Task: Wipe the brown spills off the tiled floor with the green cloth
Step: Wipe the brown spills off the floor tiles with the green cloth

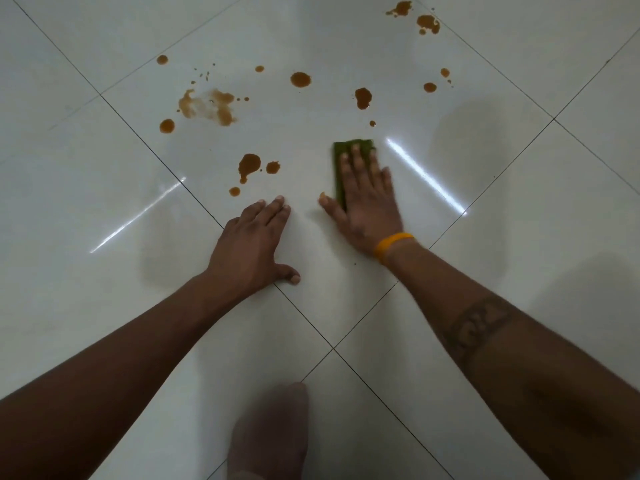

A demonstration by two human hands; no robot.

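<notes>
A folded green cloth [338,161] lies flat on the white tiled floor [104,188]. My right hand [367,202] presses down on it with straight, spread fingers and covers most of it. My left hand [252,247] rests flat on the bare tile to the left, fingers straight. Brown spills dot the tile beyond both hands. The nearest brown puddle [248,164] lies just past my left fingertips. A smeared brown patch [207,105] sits further back on the left. A brown blot [363,98] lies straight beyond the cloth. More brown drops [428,23] lie at the far right.
My bare foot [270,434] shows at the bottom centre. An orange band [393,244] circles my right wrist. Dark grout lines [332,348] cross the glossy tiles, which carry bright light reflections.
</notes>
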